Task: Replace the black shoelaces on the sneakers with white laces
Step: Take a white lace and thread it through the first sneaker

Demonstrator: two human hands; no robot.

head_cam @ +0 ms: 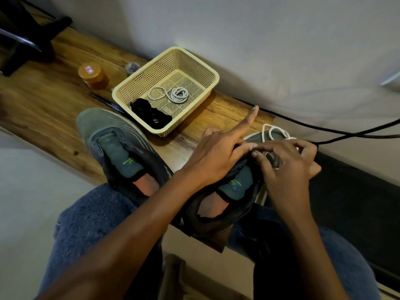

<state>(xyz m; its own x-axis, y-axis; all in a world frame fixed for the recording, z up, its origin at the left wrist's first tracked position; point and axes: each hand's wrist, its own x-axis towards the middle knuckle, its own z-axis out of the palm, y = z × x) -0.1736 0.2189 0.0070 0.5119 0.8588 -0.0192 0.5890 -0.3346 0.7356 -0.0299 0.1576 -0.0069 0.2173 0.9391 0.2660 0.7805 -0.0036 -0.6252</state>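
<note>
Both my hands are on the right sneaker: left hand grips its eyelet edge, right hand pinches the white lace looping just beyond my fingers. If my pinch slips, the tip probably pops back out.

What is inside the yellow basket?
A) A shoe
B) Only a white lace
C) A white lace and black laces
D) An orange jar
C: the basket holds a coiled white lace and a dark heap that looks like the black laces; the shoes and jar sit outside it.
</note>
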